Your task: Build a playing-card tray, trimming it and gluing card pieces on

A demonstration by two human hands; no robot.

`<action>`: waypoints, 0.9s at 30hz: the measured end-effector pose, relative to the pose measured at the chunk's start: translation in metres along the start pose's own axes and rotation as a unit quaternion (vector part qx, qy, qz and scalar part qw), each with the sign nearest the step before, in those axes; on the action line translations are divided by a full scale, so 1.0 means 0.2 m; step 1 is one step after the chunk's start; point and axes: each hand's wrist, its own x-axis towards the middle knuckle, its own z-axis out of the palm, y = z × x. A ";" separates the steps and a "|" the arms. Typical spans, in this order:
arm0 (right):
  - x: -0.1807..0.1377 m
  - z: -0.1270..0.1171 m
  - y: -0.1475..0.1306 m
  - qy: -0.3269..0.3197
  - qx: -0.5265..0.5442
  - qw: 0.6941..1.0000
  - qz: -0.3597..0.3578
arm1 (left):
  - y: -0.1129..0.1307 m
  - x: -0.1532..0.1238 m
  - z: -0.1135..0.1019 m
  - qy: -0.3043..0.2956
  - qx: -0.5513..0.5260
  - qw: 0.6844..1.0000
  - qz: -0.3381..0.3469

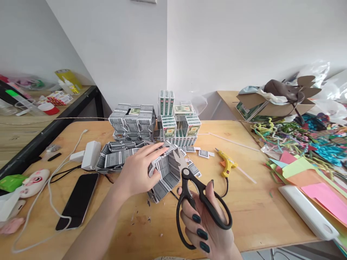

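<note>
Over wooden table (244, 209), scissors (185, 172) in right hand (210, 227), box labels (170, 132) unreadably small

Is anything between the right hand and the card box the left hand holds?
Only the scissors in the right hand: their tips overlap the right side of the card box in this view. Nothing else visible stands between.
</note>
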 end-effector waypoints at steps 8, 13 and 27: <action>0.01 0.01 0.03 0.020 -0.028 0.999 -0.013 | 0.00 0.00 0.02 0.013 -0.002 1.000 0.007; 0.00 0.02 -0.01 0.031 -0.032 0.999 -0.002 | -0.01 -0.01 0.02 0.013 -0.011 1.000 0.011; -0.05 0.00 -0.09 0.054 -0.058 0.997 0.016 | -0.01 -0.01 0.00 0.012 -0.038 0.999 0.032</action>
